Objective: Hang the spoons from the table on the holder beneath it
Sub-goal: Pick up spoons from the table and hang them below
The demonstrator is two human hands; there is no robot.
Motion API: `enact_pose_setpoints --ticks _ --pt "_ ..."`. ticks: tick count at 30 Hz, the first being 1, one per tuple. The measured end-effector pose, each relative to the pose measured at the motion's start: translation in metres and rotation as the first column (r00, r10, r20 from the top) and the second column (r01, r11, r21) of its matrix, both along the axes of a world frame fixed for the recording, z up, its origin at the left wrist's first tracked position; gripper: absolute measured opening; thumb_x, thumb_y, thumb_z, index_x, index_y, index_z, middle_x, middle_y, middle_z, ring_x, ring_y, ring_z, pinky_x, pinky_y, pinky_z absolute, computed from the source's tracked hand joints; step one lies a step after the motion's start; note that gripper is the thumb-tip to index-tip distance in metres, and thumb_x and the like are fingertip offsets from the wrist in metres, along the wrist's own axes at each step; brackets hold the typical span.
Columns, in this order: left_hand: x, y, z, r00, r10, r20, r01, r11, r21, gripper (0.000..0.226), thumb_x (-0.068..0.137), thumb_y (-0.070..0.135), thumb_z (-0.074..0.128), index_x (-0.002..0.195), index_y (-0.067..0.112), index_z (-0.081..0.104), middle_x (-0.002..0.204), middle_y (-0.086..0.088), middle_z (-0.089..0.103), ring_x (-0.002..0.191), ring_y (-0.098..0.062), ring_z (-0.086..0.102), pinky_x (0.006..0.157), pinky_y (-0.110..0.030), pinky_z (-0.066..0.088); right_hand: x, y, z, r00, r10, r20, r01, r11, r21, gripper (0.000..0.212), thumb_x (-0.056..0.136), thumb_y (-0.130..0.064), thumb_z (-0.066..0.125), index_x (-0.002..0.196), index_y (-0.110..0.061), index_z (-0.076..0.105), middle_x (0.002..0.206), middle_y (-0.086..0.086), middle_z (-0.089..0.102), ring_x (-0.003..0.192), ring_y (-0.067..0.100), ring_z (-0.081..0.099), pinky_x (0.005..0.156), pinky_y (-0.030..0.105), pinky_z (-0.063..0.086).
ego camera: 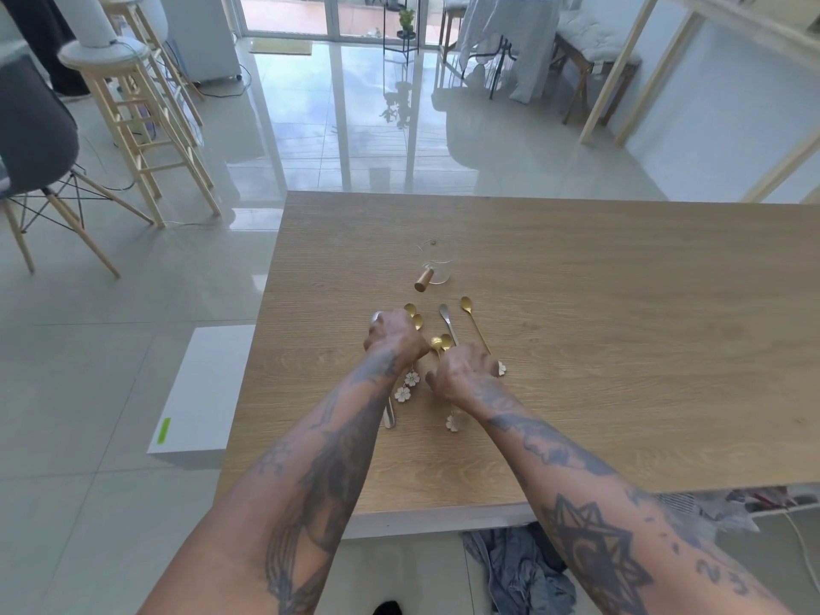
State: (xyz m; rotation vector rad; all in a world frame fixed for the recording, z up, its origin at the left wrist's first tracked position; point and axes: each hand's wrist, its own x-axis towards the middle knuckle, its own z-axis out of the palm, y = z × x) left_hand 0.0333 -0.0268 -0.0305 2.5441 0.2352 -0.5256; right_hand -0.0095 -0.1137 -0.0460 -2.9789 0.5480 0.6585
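Note:
Several spoons lie together on the wooden table (577, 304). My left hand (395, 339) is curled down over a silver spoon (376, 317) and two gold spoons (415, 316), whose white flower charms (407, 386) show below the wrist. My right hand (466, 370) is closed over the handles of two more gold spoons (441, 342). Another flower charm (452, 423) peeks out under that wrist. A silver spoon (446, 319) and a long gold spoon (467, 304) lie loose just beyond my right hand. A clear holder with a wooden end (431, 270) lies on its side behind the spoons.
The table's left edge and near edge are close to the spoons. A white box (199, 392) stands on the tiled floor to the left, with wooden stools (142, 126) and a grey chair (35, 139) beyond it. Crumpled cloth (523, 565) lies under the near edge.

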Motion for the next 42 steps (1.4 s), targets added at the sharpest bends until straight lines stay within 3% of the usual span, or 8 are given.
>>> enact_pose_setpoints --ticks 6,10,14,20,24,31,36,42 --pt "0.004 0.008 0.001 1.000 0.008 0.002 -0.008 0.999 -0.037 0.020 0.089 0.017 0.072 0.105 0.006 0.068 0.087 -0.006 0.059 0.075 -0.017 0.057 0.061 -0.027 0.048 -0.001 0.008 -0.003 0.994 0.109 -0.002 -0.108 0.988 -0.108 0.031 0.090 -0.025 0.063 0.114 -0.006 0.062 0.110 0.010 0.059 0.085 0.021 0.055 0.068 0.031 0.050" --pt "0.005 0.009 -0.001 0.999 0.047 0.004 -0.046 0.994 -0.098 0.025 0.090 0.019 0.073 0.074 0.014 0.054 0.070 0.000 0.045 0.058 -0.010 0.039 0.046 -0.023 0.032 -0.001 0.007 -0.004 0.999 0.032 0.006 -0.032 0.999 -0.027 0.030 0.091 -0.026 0.064 0.114 -0.006 0.061 0.105 0.008 0.060 0.085 0.021 0.057 0.065 0.030 0.047" --pt "0.006 0.013 0.004 0.998 0.068 -0.004 -0.067 0.979 -0.192 0.038 0.086 0.025 0.078 0.066 0.016 0.047 0.069 0.001 0.049 0.059 -0.012 0.043 0.047 -0.023 0.034 -0.005 0.003 -0.003 0.999 -0.016 0.050 0.015 1.000 0.018 0.025 0.093 -0.034 0.061 0.098 -0.009 0.064 0.073 0.003 0.049 0.059 0.015 0.045 0.050 0.028 0.037" --pt "-0.003 0.024 0.027 0.997 0.079 0.022 -0.072 0.970 -0.231 0.034 0.084 0.027 0.077 0.065 0.016 0.052 0.064 0.001 0.050 0.052 -0.010 0.041 0.044 -0.025 0.032 -0.008 -0.016 0.034 0.979 -0.064 0.192 0.043 0.993 0.110 0.042 0.092 -0.043 0.059 0.064 -0.014 0.048 0.074 0.002 0.053 0.070 0.020 0.052 0.059 0.029 0.042" --pt "-0.017 0.029 0.050 0.995 0.069 0.065 -0.053 0.974 -0.222 0.031 0.083 0.027 0.076 0.066 0.014 0.053 0.072 -0.003 0.054 0.058 -0.013 0.045 0.046 -0.024 0.033 -0.014 -0.031 0.076 0.953 -0.122 0.276 0.078 0.983 0.166 0.034 0.089 -0.036 0.057 0.064 -0.013 0.054 0.066 0.001 0.050 0.056 0.016 0.044 0.045 0.024 0.027" --pt "-0.054 0.032 0.117 0.968 0.113 0.223 -0.048 0.960 -0.275 0.036 0.081 0.030 0.080 0.060 0.013 0.056 0.060 0.000 0.052 0.051 -0.011 0.044 0.045 -0.023 0.033 -0.042 -0.048 0.157 0.902 -0.136 0.410 -0.011 0.942 0.336 0.042 0.087 -0.036 0.059 0.051 -0.018 0.049 0.055 -0.001 0.046 0.049 0.015 0.041 0.044 0.025 0.027" --pt "-0.097 0.032 0.172 0.897 0.194 0.397 -0.051 0.938 -0.342 0.022 0.081 0.027 0.077 0.080 0.005 0.080 0.087 -0.013 0.078 0.065 -0.016 0.063 0.060 -0.022 0.046 -0.076 -0.056 0.215 0.812 -0.139 0.567 -0.193 0.853 0.485 0.033 0.085 -0.032 0.058 0.070 -0.006 0.072 0.067 0.009 0.060 0.063 0.021 0.050 0.056 0.030 0.036" --pt "-0.168 0.024 0.209 0.806 0.245 0.538 -0.009 0.915 -0.403 0.026 0.083 0.031 0.073 0.094 0.010 0.083 0.100 -0.009 0.080 0.086 -0.020 0.070 0.073 -0.026 0.047 -0.136 -0.069 0.257 0.742 -0.150 0.654 -0.328 0.769 0.548 0.032 0.086 -0.030 0.059 0.075 -0.002 0.070 0.066 0.012 0.057 0.060 0.021 0.045 0.061 0.036 0.036"
